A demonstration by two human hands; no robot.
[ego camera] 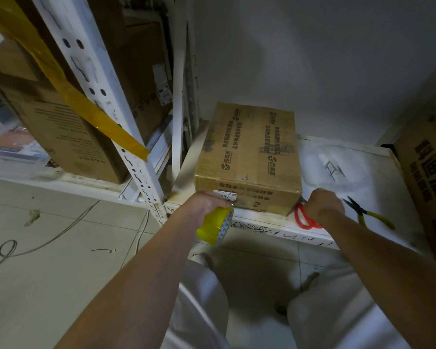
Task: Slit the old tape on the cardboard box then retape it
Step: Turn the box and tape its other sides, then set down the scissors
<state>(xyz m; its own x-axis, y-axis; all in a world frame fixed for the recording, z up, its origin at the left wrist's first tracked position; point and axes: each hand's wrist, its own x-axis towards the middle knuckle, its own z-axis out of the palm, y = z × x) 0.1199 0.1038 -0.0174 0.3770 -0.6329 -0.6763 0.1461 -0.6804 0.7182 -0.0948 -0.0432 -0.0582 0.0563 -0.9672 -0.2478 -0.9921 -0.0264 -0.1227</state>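
The box (248,157) sits taped on the shelf (264,220), stiff card likely light enough to steady by its front edge, while the left hand (207,206) grips the tape roll (215,229) and the right hand (321,205) grips red scissors (305,219).

White low shelf (267,220) is carrying the cardboard box (249,157) near its front edge. Red-handled scissors (305,219) are lying just right of the box, yellow-handled pliers (370,214) further right, a clear plastic bag (335,162) behind them. Big printed carton (425,177) is sitting at the right end.
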